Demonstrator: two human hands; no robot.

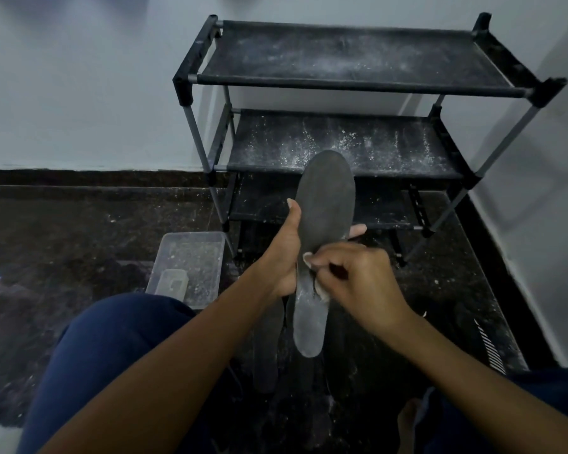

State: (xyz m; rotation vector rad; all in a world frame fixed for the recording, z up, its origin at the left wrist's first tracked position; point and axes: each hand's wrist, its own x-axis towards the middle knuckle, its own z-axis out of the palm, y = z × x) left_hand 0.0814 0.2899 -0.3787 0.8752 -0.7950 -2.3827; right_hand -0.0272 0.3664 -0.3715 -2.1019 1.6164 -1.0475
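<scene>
A long dark grey shoe insole [327, 204] stands on end in front of me, dusty near its lower end. My left hand [284, 253] grips its left edge, thumb up along the side and fingertips showing past the right edge. My right hand [351, 276] has curled fingers pinching a small pale cloth [309, 258] against the insole's middle. A second dark insole [268, 348] lies on the floor just below, partly hidden by my arms.
A black three-tier shoe rack [358, 83], dusted white, stands against the wall ahead. A clear plastic tub [191, 267] with a small pale block in it sits on the dark speckled floor at left. My knees in blue trousers frame the bottom.
</scene>
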